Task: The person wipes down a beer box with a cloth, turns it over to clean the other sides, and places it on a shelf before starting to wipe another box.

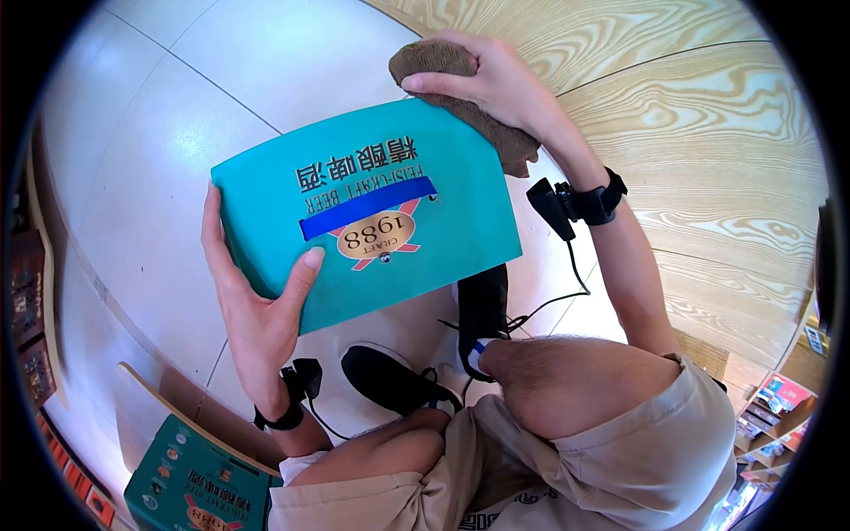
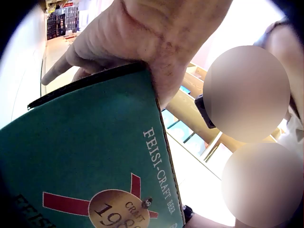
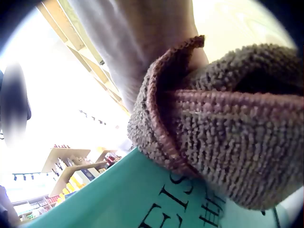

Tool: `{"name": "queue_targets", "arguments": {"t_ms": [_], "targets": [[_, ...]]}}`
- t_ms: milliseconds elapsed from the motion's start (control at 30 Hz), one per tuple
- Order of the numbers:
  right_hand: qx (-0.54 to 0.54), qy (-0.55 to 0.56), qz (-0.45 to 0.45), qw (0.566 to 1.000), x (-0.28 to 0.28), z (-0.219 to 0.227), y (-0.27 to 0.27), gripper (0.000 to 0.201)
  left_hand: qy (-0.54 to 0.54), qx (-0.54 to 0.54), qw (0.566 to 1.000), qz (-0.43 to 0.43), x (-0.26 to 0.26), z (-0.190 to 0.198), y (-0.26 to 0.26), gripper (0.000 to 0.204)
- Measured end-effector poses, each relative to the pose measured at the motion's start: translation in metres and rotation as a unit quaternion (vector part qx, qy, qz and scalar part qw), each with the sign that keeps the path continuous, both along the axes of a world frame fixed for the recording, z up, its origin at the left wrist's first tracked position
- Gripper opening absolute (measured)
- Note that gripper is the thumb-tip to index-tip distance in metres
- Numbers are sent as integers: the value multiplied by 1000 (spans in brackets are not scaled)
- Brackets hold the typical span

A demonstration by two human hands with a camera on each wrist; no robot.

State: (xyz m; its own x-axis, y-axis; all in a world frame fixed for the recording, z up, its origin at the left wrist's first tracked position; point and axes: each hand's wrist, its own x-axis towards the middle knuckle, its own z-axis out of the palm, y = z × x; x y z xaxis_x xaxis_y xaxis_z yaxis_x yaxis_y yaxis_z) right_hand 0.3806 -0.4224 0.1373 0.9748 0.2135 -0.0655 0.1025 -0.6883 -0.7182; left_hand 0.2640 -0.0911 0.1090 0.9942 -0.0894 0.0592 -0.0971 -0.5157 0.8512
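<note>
A teal beer box (image 1: pixel 460 203) with a blue strap handle (image 1: pixel 372 208) is held up above the floor, its printing upside down in the head view. My left hand (image 1: pixel 257 301) grips its near left corner, thumb on the printed face and fingers along the left side. In the left wrist view that hand (image 2: pixel 142 38) wraps over the edge of the box (image 2: pixel 85 137). My right hand (image 1: pixel 505 84) holds a brown cloth (image 1: pixel 434 60) against the far right edge. The right wrist view shows the bunched cloth (image 3: pixel 228 137) lying over the box (image 3: pixel 114 190).
A second teal beer box (image 1: pixel 195 482) stands at the lower left, by my leg. Wood-grain panelling (image 1: pixel 682 115) is at the right. My shoes (image 1: pixel 390 376) are on the tiled floor (image 1: pixel 150 133) below the held box. Shelves with goods (image 1: pixel 779 416) stand at the lower right.
</note>
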Motion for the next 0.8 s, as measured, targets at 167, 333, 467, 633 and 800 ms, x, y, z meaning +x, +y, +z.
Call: {"name": "queue_targets", "arguments": {"t_ms": [167,333,467,633,800], "targets": [[-4,-20,8,1000,7,0,-2,60,-3,4,1000,-1,0,0,0,101],[-6,-54,-3,999,14,-10,-9,62,1,-16,1000,-6,1,2,-1,99],[18,-111,-65,991,0,-1,-9,54,30,-57,998,8,-1,5,-6,99],[32,-157,-123,979,-36,25,-18,38,35,-63,997,13,-2,11,-9,98],[-27,-260,-31,965,-69,28,-20,38,48,-86,995,15,-3,13,-10,99]]}}
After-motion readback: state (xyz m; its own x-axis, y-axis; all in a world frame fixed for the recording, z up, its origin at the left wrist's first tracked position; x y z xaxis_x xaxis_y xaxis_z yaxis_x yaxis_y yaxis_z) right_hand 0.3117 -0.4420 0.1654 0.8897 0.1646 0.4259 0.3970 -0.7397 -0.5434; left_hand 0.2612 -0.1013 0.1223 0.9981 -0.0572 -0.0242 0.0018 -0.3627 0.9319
